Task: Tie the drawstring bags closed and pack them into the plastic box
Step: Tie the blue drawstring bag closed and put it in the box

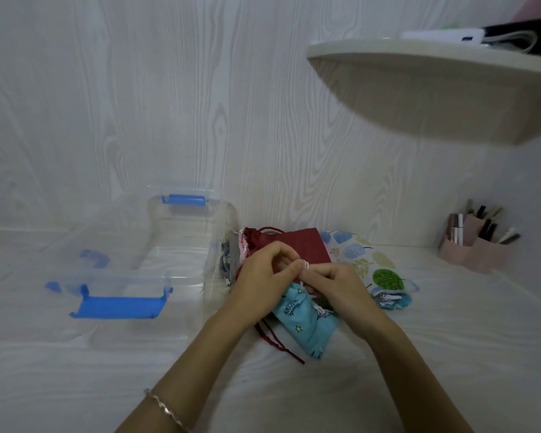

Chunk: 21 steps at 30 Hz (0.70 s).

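Head view shows the blue unicorn bag [303, 320] lying on the surface [450, 339] just right of the clear plastic box [156, 220], partly over the dark red bag [303, 246]. The left hand [263, 270] and right hand [334, 282] meet at its mouth, each grip pinched on the white drawstring [305, 264]. To tie it well, draw both ends evenly with the mouth gathered, then seat the knot snug against the fabric before letting go.

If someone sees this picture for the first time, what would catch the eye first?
At the centre, the left hand and the right hand pinch the white cord of a light blue bag. To their left stands the clear plastic box with blue latches, its lid off.
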Motion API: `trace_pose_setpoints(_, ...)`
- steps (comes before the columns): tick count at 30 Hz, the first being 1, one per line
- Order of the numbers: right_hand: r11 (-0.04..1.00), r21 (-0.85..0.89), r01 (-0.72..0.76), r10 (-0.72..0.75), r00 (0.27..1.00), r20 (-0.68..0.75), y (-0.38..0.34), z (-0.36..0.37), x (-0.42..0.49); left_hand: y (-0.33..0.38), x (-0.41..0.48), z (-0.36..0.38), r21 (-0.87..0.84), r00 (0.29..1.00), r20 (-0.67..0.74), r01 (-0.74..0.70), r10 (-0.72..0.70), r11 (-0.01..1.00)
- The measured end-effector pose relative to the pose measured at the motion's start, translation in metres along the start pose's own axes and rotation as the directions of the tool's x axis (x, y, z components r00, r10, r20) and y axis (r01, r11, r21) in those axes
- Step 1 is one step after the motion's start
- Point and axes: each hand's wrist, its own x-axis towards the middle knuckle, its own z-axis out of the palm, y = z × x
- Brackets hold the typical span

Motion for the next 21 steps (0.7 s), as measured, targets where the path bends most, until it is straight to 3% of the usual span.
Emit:
trace_pose_setpoints(4, 1.000, 0.014, 0.027, -0.025, 0.993, -0.114, 0.000, -0.002, 0.002, -0.003, 0.000, -0.001, -0.011, 0.999, 0.023, 0.033, -0.032, 0.999)
trace_pose_setpoints(8, 0.999, 0.007, 0.038, -0.037, 0.992, -0.117, 0.002, -0.003, 0.004, -0.005, 0.003, 0.000, 0.019, 0.997, 0.027, 0.076, -0.076, 0.997)
trace_pose_setpoints(14, 0.991, 0.127, 0.035, -0.018, 0.991, -0.136, 0.002, -0.007, 0.005, 0.003, -0.004, -0.003, 0.299, 0.993, 0.122, -0.030, -0.007, 0.954)
trace_pose_setpoints(16, 0.991, 0.137, 0.008, 0.011, 0.990, -0.140, 0.000, -0.007, 0.005, 0.005, -0.004, -0.003, 0.297, 0.997, 0.075, 0.000, -0.024, 0.955)
trace_pose_setpoints(21, 0.978, 0.205, -0.043, 0.076, 0.985, -0.153, 0.001, -0.014, 0.007, 0.012, -0.003, -0.003, 0.056, 0.979, -0.191, 0.079, -0.067, 0.995)
